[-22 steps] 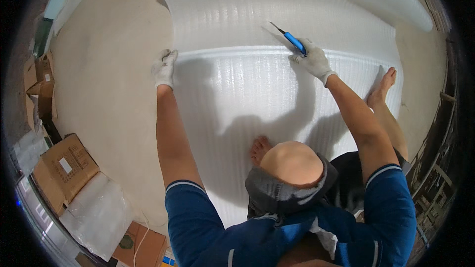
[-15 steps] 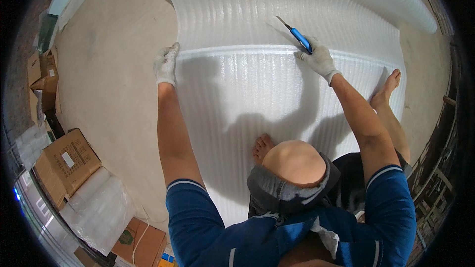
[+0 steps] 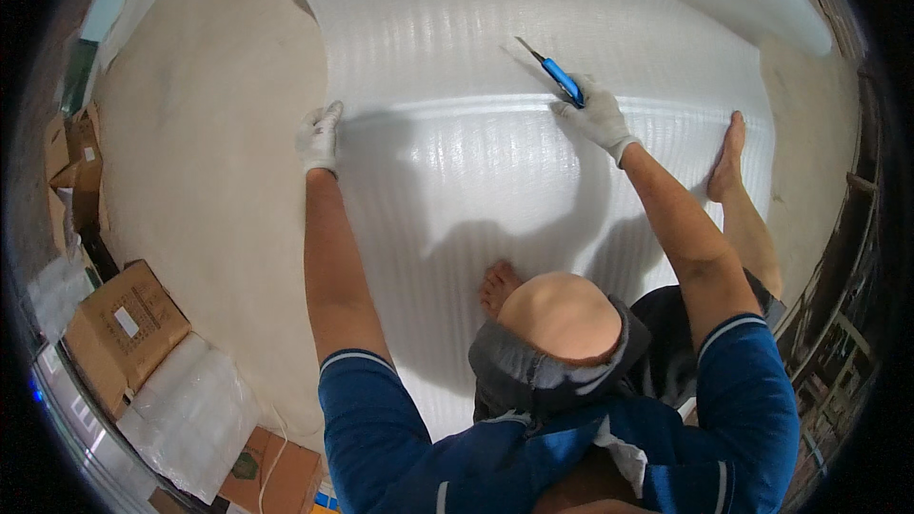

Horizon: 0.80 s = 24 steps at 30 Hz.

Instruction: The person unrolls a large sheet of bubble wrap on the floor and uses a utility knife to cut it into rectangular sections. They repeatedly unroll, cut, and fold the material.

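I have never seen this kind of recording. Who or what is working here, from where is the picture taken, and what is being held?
There is no machine: the grip is simply a person's own two gloved hands. The picture comes from a wide fisheye camera on that person's head, looking down, so straight edges bend near the rim. A white, foam-like sheet lies across the floor, with the person's bare feet on it. The right hand holds a blue-handled cutter, its blade pointing away. The left hand is at the sheet's left edge; its exact hold is unclear. Cardboard boxes stand on the left.
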Available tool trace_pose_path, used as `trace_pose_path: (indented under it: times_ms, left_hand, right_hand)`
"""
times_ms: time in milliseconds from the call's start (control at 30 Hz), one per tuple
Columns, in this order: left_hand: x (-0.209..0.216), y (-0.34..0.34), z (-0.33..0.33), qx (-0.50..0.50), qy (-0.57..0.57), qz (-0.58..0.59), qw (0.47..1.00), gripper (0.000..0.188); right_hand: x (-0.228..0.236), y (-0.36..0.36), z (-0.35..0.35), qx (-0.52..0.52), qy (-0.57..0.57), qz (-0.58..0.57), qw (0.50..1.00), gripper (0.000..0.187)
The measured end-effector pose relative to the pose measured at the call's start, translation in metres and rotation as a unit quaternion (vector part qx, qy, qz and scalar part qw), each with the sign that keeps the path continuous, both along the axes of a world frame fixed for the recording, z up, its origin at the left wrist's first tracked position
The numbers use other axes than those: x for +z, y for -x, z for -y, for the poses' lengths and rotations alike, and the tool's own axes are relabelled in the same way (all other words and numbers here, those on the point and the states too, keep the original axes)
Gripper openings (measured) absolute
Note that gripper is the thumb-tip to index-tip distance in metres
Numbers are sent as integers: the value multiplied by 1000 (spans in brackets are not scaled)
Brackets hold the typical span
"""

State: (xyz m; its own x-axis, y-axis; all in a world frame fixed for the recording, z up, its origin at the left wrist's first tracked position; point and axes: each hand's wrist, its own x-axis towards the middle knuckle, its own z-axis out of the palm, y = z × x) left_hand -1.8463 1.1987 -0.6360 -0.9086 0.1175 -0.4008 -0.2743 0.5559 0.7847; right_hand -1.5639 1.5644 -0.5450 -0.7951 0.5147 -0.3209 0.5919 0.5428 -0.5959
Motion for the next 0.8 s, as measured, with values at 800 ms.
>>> trace_pose_path:
  times_ms: [800]
  left_hand:
    - [-3,10,-41,-209,47,78,974,33]
  right_hand:
    - [7,86,95,391,-46,-49,918,35]
